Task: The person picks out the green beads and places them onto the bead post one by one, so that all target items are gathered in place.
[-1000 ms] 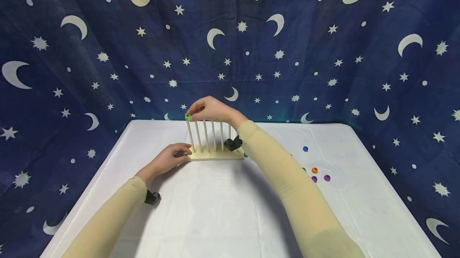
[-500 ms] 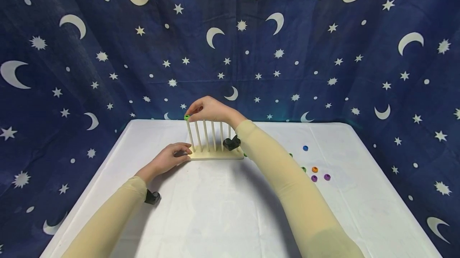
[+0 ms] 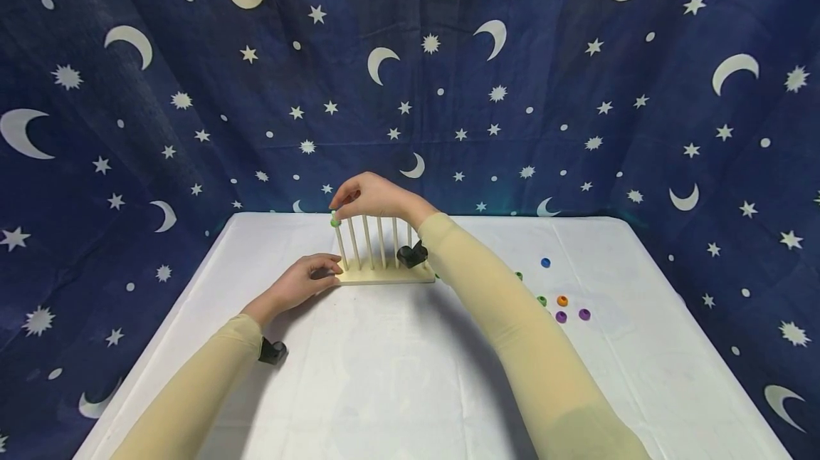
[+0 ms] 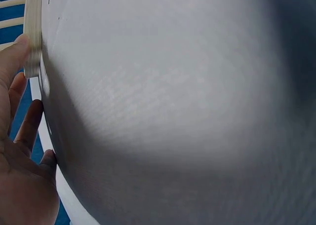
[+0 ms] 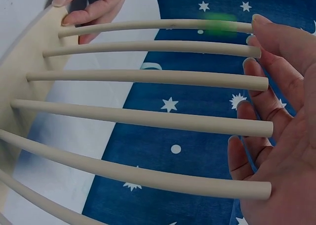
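A wooden peg rack (image 3: 387,276) stands on the table, its row of thin pegs upright. My left hand (image 3: 301,283) holds the left end of its base between thumb and fingers; in the left wrist view the thumb lies on the base's edge (image 4: 33,32). A green bead (image 3: 336,223) is around the leftmost peg, just below its top; it shows as a green blur (image 5: 219,25) in the right wrist view. At that peg's tip is my right hand (image 3: 379,196), thumb and fingertips close together and the bead out of their grip. The other visible pegs (image 5: 197,121) are bare.
Loose beads lie to the right on the white table (image 3: 397,374): a blue bead (image 3: 545,263), an orange bead (image 3: 562,300), purple beads (image 3: 584,315) and green beads (image 3: 542,300). My right forearm (image 3: 512,317) crosses over the table. A dark starry cloth (image 3: 410,90) hangs behind.
The green bead has left the right fingertips and slipped down a little onto the leftmost peg. Both hands have stayed nearly in place, and the left one still holds the rack.
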`<state>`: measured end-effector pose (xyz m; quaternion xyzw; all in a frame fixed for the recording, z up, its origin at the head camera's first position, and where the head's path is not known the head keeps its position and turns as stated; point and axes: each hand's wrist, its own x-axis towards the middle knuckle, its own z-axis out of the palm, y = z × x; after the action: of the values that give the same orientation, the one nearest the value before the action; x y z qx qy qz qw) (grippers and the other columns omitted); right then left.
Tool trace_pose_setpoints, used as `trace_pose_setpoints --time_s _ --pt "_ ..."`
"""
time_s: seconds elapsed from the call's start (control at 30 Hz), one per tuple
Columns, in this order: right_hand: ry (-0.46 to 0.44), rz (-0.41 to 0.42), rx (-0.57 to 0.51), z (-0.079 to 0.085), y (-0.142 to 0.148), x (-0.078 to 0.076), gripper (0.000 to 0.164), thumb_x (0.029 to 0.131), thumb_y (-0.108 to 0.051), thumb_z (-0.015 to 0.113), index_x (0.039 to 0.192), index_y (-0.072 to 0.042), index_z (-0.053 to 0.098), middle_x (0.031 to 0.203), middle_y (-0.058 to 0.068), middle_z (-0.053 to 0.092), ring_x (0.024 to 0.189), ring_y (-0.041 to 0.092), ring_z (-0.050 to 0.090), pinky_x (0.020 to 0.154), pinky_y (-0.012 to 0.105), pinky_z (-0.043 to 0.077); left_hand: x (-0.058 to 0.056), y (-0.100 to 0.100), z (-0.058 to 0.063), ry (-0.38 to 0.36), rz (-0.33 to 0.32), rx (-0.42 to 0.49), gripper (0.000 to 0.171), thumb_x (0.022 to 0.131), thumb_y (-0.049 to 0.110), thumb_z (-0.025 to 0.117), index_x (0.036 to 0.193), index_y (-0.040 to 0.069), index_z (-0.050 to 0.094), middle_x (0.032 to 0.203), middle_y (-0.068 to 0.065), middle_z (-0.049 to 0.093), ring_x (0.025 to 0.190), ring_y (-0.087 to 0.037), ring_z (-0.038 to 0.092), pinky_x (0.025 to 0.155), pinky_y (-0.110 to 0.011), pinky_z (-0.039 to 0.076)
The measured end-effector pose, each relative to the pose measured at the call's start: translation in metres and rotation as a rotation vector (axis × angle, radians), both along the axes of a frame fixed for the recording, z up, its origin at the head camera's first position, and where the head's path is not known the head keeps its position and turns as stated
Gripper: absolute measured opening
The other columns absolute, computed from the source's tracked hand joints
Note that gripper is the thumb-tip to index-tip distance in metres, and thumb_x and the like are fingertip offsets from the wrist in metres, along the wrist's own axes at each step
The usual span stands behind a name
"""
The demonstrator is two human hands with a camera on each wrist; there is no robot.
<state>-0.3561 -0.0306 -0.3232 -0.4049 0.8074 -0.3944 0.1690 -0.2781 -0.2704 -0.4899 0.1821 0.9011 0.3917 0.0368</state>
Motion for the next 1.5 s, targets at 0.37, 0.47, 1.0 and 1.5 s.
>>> trace_pose_setpoints --time_s 0.37,0.47,1.0,1.5 --pt "0.031 -0.012 -0.025 0.005 0.009 0.0 0.017 0.093 -0.023 0.077 0.109 -0.019 0.077 0.108 -0.007 0.072 0.103 0.012 0.064 0.089 0.029 0.054 -0.002 0.001 0.001 0.004 0.0 0.002 0.014 0.095 0.017 0.076 0.109 0.014 0.073 0.143 -0.014 0.059 0.138 -0.038 0.047 0.117 -0.058 0.031" --pt "0.023 -0.02 -0.041 0.008 0.013 0.001 0.017 0.093 -0.023 0.077 0.109 -0.019 0.077 0.109 -0.006 0.071 0.102 0.013 0.064 0.089 0.03 0.055 -0.001 0.001 0.002 0.002 0.001 0.009 0.014 0.095 0.016 0.076 0.109 0.014 0.074 0.143 -0.014 0.059 0.138 -0.037 0.047 0.117 -0.057 0.031" --pt "0.034 -0.106 -0.057 0.032 0.064 0.004 0.024 0.093 -0.03 0.078 0.115 -0.021 0.075 0.119 -0.006 0.069 0.11 0.012 0.062 0.094 0.033 0.054 0.004 0.005 0.003 -0.005 0.037 -0.009 0.014 0.094 0.018 0.076 0.108 0.016 0.074 0.145 -0.013 0.058 0.14 -0.038 0.046 0.119 -0.056 0.03" --pt "0.086 -0.235 -0.031 0.029 0.137 0.009 0.031 0.093 -0.032 0.077 0.12 -0.018 0.073 0.123 -0.002 0.069 0.111 0.019 0.059 0.092 0.042 0.052 0.004 0.005 0.001 0.012 0.042 -0.015 0.011 0.094 0.019 0.077 0.104 0.019 0.074 0.143 -0.012 0.059 0.139 -0.038 0.047 0.118 -0.057 0.031"
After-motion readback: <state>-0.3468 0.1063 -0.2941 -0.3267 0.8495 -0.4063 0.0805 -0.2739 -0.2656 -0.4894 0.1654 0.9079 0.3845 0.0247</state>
